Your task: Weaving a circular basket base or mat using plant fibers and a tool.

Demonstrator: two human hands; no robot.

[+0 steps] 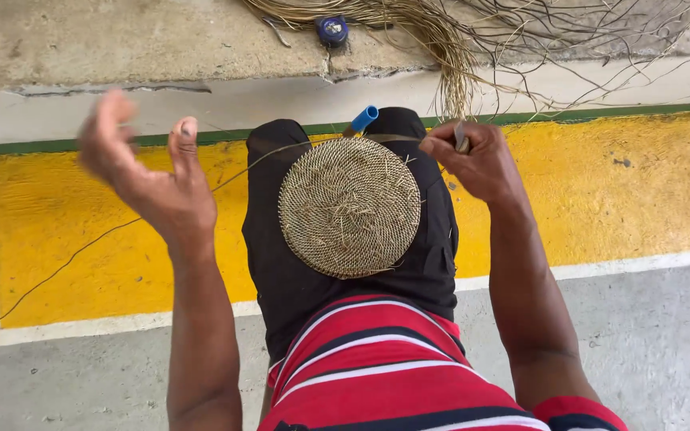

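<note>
A round woven disc of pale fibre rests on my lap, on black trousers. My right hand is closed at the disc's upper right edge, pinching a flat strand and a thin tool. A blue-handled tool sticks out from behind the disc's top edge. My left hand is raised to the left, blurred, fingers loosely curled; a long thin strand runs from the disc past this hand and down to the floor at the left. Whether the left fingers pinch the strand is unclear.
A loose bundle of dry fibre strands lies on the concrete ledge ahead, beside a small dark blue round object. The floor below has a yellow painted band with white and green lines, then grey concrete.
</note>
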